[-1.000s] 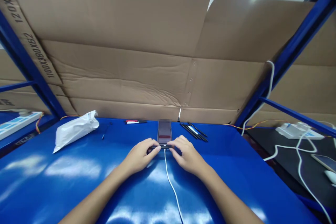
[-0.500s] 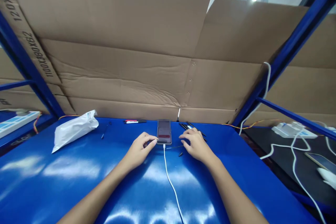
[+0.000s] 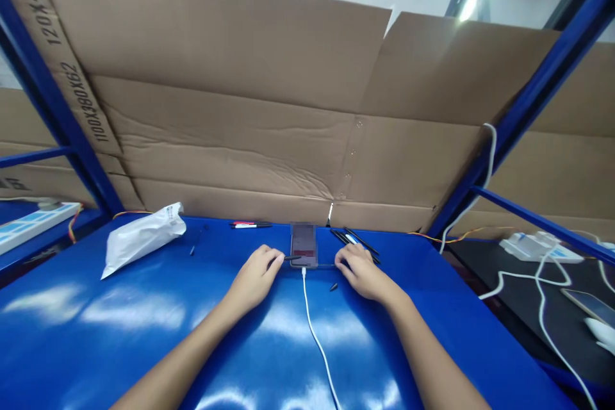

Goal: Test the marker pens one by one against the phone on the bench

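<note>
Since the earlier frames, the two hands have drawn apart from the lower end of the phone and now sit on either side of it. The left hand (image 3: pixel 257 277) has its grip closed on a slim black stylus (image 3: pixel 291 258), held low with the tip pointing in at the phone's lower edge. The right hand (image 3: pixel 362 275) lies curled over the near ends of a bundle of black styluses (image 3: pixel 354 242). A thin dark rod (image 3: pixel 324 265) appears to run from the phone's foot to those fingers, but whether that grip is closed on anything I cannot tell.

The smartphone (image 3: pixel 303 245) lies flat near the back of the blue bench (image 3: pixel 96 339), squared up between the hands, perhaps so that its white charging cable (image 3: pixel 312 327) can run straight toward the person. A small black cap (image 3: pixel 333 287) lies just beyond the right hand.

Farther left are a red-and-black marker pair (image 3: pixel 250 225) and a crumpled white plastic bag (image 3: pixel 143 240). Cardboard sheets (image 3: pixel 216 96) line the blue steel rack (image 3: pixel 57 96) behind the bench. Off to the right, a power strip (image 3: pixel 538 247) and a second phone (image 3: pixel 589 305) sit on a dark surface.
</note>
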`<action>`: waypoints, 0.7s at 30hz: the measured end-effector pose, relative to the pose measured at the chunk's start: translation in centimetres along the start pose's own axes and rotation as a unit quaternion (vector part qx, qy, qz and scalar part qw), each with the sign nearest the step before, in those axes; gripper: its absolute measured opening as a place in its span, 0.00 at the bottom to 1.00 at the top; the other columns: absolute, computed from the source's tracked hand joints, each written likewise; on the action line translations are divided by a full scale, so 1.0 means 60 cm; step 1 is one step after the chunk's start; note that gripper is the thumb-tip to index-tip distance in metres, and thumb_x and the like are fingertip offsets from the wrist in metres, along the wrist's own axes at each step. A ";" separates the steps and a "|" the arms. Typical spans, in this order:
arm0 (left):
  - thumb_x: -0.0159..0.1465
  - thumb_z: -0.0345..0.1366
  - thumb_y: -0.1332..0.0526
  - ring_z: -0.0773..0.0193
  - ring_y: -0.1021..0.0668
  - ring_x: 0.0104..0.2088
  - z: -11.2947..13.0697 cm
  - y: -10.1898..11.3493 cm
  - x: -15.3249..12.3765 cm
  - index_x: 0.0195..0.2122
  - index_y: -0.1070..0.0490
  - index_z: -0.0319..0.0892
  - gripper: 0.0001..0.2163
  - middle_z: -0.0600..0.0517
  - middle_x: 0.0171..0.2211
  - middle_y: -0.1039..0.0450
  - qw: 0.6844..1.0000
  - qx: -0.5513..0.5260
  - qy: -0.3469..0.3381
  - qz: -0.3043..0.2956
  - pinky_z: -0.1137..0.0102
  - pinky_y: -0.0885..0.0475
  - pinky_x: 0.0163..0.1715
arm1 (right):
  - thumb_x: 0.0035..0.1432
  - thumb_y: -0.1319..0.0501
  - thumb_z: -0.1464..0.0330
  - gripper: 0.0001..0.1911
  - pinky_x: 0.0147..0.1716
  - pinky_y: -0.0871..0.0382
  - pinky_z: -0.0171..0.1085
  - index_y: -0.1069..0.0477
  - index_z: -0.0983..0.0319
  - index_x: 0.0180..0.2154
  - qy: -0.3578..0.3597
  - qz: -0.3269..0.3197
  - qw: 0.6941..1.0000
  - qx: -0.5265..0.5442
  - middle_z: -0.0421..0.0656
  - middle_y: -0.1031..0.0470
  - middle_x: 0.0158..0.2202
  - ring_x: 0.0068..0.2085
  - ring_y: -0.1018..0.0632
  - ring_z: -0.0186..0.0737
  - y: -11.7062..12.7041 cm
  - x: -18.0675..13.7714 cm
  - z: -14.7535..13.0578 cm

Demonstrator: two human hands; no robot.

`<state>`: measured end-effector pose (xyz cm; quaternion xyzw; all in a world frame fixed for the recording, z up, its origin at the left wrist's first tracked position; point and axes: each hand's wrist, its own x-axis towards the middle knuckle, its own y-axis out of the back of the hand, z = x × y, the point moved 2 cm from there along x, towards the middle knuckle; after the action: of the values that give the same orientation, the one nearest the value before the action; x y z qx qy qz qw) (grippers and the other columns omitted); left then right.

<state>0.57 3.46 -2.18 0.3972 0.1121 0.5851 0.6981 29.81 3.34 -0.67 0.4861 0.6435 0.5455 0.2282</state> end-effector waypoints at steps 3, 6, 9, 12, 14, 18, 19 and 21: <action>0.76 0.46 0.52 0.53 0.25 0.44 0.001 0.000 -0.001 0.40 0.24 0.44 0.19 0.48 0.39 0.28 1.000 0.014 0.000 -0.008 0.60 0.32 0.47 | 0.71 0.45 0.70 0.07 0.51 0.34 0.49 0.30 0.58 0.40 0.010 0.020 0.999 0.032 0.46 0.26 0.43 0.47 0.29 0.49 0.009 0.002 -0.005; 0.76 0.45 0.52 0.53 0.25 0.44 0.005 0.000 -0.002 0.40 0.25 0.45 0.18 0.48 0.39 0.28 1.000 0.015 -0.005 -0.015 0.60 0.32 0.48 | 0.72 0.46 0.69 0.06 0.51 0.34 0.49 0.31 0.58 0.41 0.028 0.033 0.998 0.056 0.46 0.26 0.43 0.47 0.28 0.48 0.011 0.004 -0.014; 0.76 0.45 0.52 0.53 0.25 0.44 0.008 -0.001 -0.004 0.39 0.25 0.45 0.17 0.48 0.39 0.28 1.000 0.011 -0.013 -0.016 0.61 0.32 0.47 | 0.72 0.46 0.69 0.06 0.50 0.34 0.48 0.31 0.58 0.40 0.042 0.032 0.997 0.062 0.46 0.26 0.43 0.46 0.28 0.48 0.007 0.004 -0.022; 0.76 0.44 0.52 0.54 0.25 0.43 0.008 -0.002 -0.004 0.40 0.25 0.45 0.17 0.49 0.38 0.28 1.000 0.013 -0.018 -0.020 0.61 0.32 0.47 | 0.71 0.45 0.70 0.05 0.49 0.34 0.48 0.31 0.58 0.40 0.050 0.030 0.996 0.060 0.45 0.25 0.42 0.45 0.28 0.48 0.003 0.003 -0.029; 0.77 0.44 0.52 0.54 0.25 0.43 0.008 -0.002 -0.004 0.40 0.26 0.45 0.18 0.49 0.38 0.28 0.999 0.015 -0.021 -0.024 0.61 0.32 0.47 | 0.70 0.44 0.71 0.05 0.49 0.34 0.47 0.31 0.58 0.40 0.053 0.027 0.996 0.064 0.45 0.25 0.41 0.45 0.28 0.48 0.003 0.002 -0.032; 0.77 0.45 0.52 0.55 0.26 0.43 0.007 -0.002 -0.004 0.40 0.26 0.45 0.18 0.49 0.38 0.29 0.999 0.010 -0.029 -0.032 0.62 0.32 0.47 | 0.70 0.45 0.71 0.06 0.47 0.32 0.45 0.30 0.59 0.40 0.046 0.017 0.995 0.086 0.46 0.25 0.41 0.44 0.27 0.47 0.008 0.001 -0.037; 0.77 0.45 0.53 0.55 0.26 0.43 0.008 -0.002 -0.004 0.40 0.26 0.44 0.18 0.49 0.38 0.29 0.999 0.010 -0.030 -0.033 0.62 0.32 0.47 | 0.70 0.45 0.71 0.06 0.46 0.31 0.44 0.29 0.59 0.40 0.042 0.019 0.994 0.098 0.46 0.25 0.40 0.43 0.26 0.46 0.010 0.001 -0.039; 0.77 0.45 0.52 0.55 0.25 0.43 0.011 -0.001 -0.005 0.40 0.26 0.44 0.18 0.49 0.39 0.28 0.999 0.013 -0.032 -0.033 0.62 0.32 0.47 | 0.70 0.43 0.70 0.06 0.44 0.31 0.43 0.28 0.59 0.39 0.035 0.034 0.990 0.131 0.45 0.25 0.40 0.42 0.25 0.44 0.013 0.002 -0.046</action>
<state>0.97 2.92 -1.86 0.4206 0.1105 0.5470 0.7153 27.79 2.06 0.91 0.5142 0.7000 0.4805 0.1211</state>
